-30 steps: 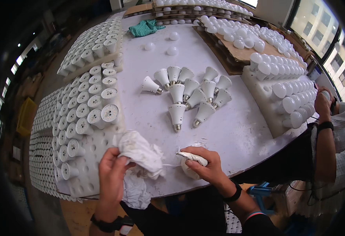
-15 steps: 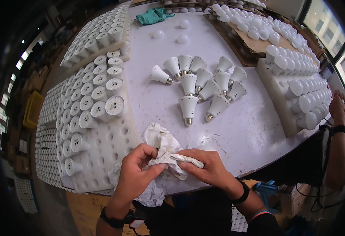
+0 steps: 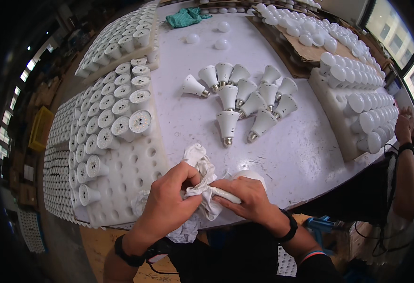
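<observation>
A crumpled white cloth point(image 3: 202, 181) is bunched between my two hands over the table's front edge. My left hand point(image 3: 171, 193) pinches it with thumb and curled fingers. My right hand point(image 3: 244, 198) is closed on a rolled part of it. Behind my right knuckles a smooth white rounded shape point(image 3: 248, 175) shows; I cannot tell whether it belongs to the cloth. More crumpled white cloth point(image 3: 186, 232) hangs below my left hand at the edge. Beyond my hands lie several white bulb bodies with metal screw bases, the nearest bulb body point(image 3: 227, 127) pointing base toward me.
At left, pale foam trays point(image 3: 122, 188) hold rows of white bulb cups. Foam at right point(image 3: 327, 113) carries rows of round-topped bulbs. Loose domes point(image 3: 221, 44) and a green cloth point(image 3: 186, 18) lie at the back. Another person's arm point(image 3: 405, 165) is at far right.
The cloth has been turned and shifted slightly right between my hands. My left hand has rolled over more, showing its back. The white rounded shape has appeared behind my right hand.
</observation>
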### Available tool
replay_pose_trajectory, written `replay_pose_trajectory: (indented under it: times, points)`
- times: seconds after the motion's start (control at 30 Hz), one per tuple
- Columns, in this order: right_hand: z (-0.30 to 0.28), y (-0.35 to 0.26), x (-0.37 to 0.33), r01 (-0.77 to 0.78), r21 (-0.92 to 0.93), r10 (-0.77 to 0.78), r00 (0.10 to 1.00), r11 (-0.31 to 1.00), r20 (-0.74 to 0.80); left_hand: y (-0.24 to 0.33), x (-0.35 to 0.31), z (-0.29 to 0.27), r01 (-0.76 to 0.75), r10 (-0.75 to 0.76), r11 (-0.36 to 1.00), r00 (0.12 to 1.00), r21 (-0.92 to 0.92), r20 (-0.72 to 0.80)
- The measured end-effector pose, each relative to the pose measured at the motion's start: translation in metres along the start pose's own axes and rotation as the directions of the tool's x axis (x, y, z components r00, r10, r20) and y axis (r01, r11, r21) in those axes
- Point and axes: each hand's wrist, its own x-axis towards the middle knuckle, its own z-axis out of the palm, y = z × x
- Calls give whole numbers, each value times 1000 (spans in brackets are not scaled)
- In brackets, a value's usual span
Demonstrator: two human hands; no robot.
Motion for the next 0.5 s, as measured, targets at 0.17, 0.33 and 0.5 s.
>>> replay_pose_trajectory:
  times: [0.17, 0.33, 0.5]
  points:
    - [-3, -3, 1, -8, 83, 8, 1000, 997, -3, 5, -9, 1, -101, 112, 986, 990, 130, -80]
    - [-12, -2, -5, -118, 162, 105, 991, 980, 88, 3, -12, -23, -129, 242, 920, 930, 371, -276]
    - [-44, 11, -24, -387, 545, 497, 865, 744, -66, -9, -26, -76, -58, 156, 985, 688, 160, -709]
